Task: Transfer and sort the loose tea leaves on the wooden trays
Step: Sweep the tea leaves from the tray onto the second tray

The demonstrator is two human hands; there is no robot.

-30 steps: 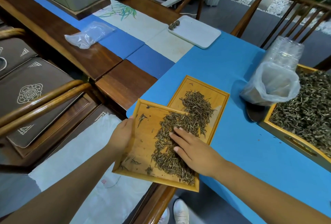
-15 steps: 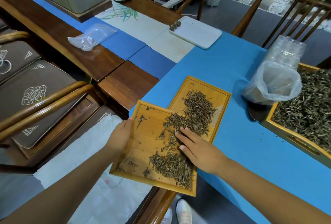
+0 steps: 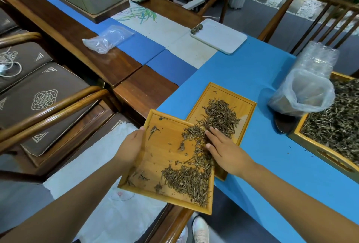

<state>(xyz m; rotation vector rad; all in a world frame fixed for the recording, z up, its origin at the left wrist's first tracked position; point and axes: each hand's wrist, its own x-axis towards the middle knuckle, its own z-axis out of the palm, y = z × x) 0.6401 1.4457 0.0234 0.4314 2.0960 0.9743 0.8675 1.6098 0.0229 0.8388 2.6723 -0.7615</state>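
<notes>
My left hand grips the left edge of a small wooden tray, tilted and overlapping a second wooden tray that lies flat on the blue cloth. Loose tea leaves lie along the held tray's right side and near corner. A bigger pile of tea leaves sits on the flat tray. My right hand rests with straight fingers on the leaves where the two trays meet, fingertips at the edge of the far pile.
A large wooden tray full of tea stands at the right, with a clear plastic bag beside it. A white tray and another plastic bag lie farther back. Wooden chairs stand left of the table.
My right hand has swept up and away across the held tray, pushing leaves onto the flat tray. The held tray's middle now shows more bare wood.
</notes>
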